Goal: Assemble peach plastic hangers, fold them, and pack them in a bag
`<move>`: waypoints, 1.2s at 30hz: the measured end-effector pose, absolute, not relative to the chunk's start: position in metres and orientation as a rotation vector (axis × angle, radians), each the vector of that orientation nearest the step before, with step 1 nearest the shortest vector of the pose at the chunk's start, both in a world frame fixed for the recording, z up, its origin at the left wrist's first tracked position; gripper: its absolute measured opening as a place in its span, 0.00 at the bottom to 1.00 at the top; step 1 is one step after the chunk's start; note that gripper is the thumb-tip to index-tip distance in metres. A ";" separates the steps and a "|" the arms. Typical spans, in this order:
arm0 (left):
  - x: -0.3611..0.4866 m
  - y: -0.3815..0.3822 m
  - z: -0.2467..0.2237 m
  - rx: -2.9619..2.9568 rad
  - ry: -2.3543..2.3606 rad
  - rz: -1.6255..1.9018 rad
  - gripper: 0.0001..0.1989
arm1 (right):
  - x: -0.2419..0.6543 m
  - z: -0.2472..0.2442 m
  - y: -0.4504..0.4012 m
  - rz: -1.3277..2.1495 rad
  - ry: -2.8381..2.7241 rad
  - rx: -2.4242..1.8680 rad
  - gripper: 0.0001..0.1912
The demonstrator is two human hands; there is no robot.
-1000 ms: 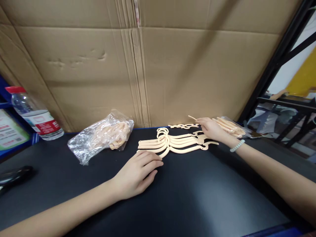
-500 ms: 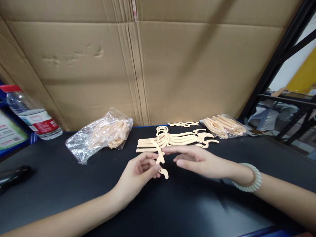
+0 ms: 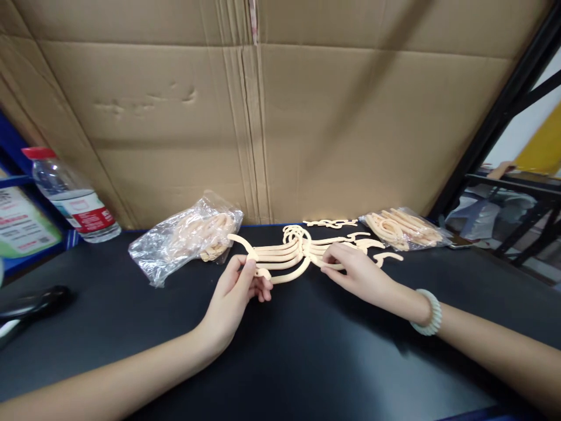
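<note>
My left hand (image 3: 233,299) is closed, with thumb and fingers pinching a small curved cream piece (image 3: 241,241) at the left end of a folding clothes hanger (image 3: 291,276). Closed around the same hanger's right arm is my right hand (image 3: 362,276), thumb and fingers together; its fingers partly cover that arm. Just behind lies a row of similar cream hangers (image 3: 276,258), their round hooks overlapping in the middle. The held hanger's hook overlaps these, so I cannot tell them fully apart. A loose hooked end piece (image 3: 389,256) shows beyond my right hand.
Clear plastic bags with cream parts lie at left (image 3: 186,234) and right (image 3: 405,228). Small curved pieces (image 3: 331,223) line the back edge. A water bottle (image 3: 83,204) and black object (image 3: 37,301) are at left. Cardboard (image 3: 175,117) walls the back.
My left hand has moved left and slightly up with the small curved piece. My right hand, previously apart from the hangers, now grips a hanger's right arm, and that hanger has come nearer me.
</note>
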State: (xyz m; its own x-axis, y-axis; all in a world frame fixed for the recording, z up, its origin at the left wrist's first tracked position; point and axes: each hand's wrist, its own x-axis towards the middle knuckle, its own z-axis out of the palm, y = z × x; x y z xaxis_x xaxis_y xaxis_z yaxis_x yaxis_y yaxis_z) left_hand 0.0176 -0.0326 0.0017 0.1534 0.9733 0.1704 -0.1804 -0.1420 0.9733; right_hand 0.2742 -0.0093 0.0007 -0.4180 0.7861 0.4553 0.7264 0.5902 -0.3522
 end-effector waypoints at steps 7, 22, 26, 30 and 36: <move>0.013 -0.027 0.001 1.293 0.914 1.361 0.14 | 0.279 0.004 -0.015 0.261 -2.083 -1.142 0.06; 0.015 -0.026 0.005 1.268 0.881 1.316 0.14 | 0.281 0.014 -0.027 0.163 -2.013 -1.025 0.06; 0.014 -0.025 0.004 1.251 0.817 1.282 0.11 | 0.284 0.012 -0.027 0.107 -1.998 -1.009 0.04; 0.012 -0.022 0.001 1.202 0.792 1.241 0.09 | 0.289 0.012 -0.026 0.030 -1.989 -1.000 0.03; 0.012 -0.022 0.000 1.217 0.785 1.237 0.08 | 0.291 0.011 -0.025 -0.035 -1.981 -1.012 0.04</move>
State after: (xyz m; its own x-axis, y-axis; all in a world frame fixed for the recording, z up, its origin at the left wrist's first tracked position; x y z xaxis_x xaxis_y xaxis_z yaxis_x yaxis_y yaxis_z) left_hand 0.0117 -0.0218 0.0001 0.2149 0.9631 0.1618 -0.2640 -0.1022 0.9591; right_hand 0.2906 -0.0252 0.0106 -0.2754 0.6388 0.7184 0.6635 0.6670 -0.3388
